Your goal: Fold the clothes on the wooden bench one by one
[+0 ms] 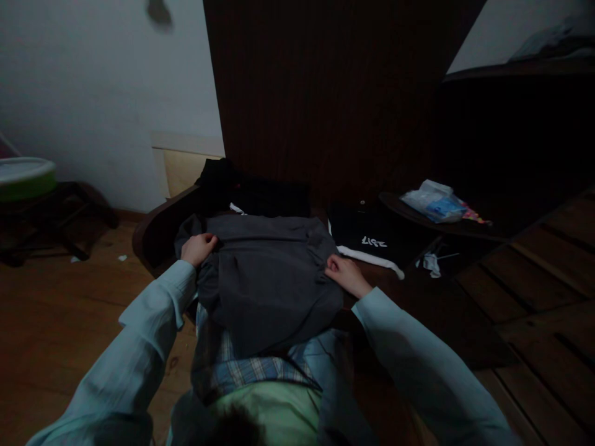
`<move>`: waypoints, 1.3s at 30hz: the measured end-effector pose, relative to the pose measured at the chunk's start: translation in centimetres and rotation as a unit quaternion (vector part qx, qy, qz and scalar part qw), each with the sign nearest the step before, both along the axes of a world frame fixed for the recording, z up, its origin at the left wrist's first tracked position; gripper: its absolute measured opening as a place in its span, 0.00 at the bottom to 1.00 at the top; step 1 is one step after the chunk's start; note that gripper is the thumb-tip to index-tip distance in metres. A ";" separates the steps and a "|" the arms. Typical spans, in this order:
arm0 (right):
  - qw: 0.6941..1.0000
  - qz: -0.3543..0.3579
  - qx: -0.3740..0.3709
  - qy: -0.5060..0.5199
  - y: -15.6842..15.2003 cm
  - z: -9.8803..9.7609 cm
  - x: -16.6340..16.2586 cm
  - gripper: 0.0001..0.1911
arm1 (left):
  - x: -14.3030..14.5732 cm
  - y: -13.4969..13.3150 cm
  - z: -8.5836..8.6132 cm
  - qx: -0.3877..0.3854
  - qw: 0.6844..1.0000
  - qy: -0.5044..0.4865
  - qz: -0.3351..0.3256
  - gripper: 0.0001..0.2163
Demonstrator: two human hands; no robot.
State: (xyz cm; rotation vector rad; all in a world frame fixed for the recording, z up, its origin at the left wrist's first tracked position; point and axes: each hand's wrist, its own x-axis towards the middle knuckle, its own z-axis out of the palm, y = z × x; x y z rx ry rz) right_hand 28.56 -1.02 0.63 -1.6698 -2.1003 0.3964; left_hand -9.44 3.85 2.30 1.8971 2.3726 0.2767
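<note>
A dark grey garment [274, 272] lies spread in front of me, its near edge hanging down towards my lap. What kind of garment it is I cannot tell. My left hand [199, 249] pinches its left side near the upper corner. On the opposite side, my right hand [346, 274] has its fingers closed on the bunched right edge. Beyond my right hand lies a folded black garment [367, 229] with white lettering and a white strip along its near edge. More black cloth [274, 197] is heaped behind the grey garment.
A small shelf [404, 214] at the right bears a clear plastic bag [434, 201] with something blue in it. A crumpled white scrap [432, 265] lies below. The curved dark wooden armrest [153, 229] bounds the left side. A green tub [28, 179] rests on a dark stool [60, 201].
</note>
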 end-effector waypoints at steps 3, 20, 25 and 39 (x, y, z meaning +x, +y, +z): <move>0.997 0.019 0.001 0.072 0.7 2.3 1.7 0.03 | -0.5 -0.1 0.1 -0.017 1.000 0.009 -0.012 0.20; 0.952 -0.197 0.124 -0.201 2.9 7.9 10.8 0.11 | -2.2 -0.3 1.8 -0.114 0.983 0.004 -0.146 0.15; 0.971 -0.037 0.206 -0.114 3.5 7.5 2.8 0.13 | 2.2 -0.1 4.0 -0.132 0.962 0.131 -0.199 0.17; 0.975 0.140 0.108 -0.132 3.8 -2.1 -7.3 0.26 | 9.1 -0.4 -4.5 0.170 0.900 0.007 -0.401 0.23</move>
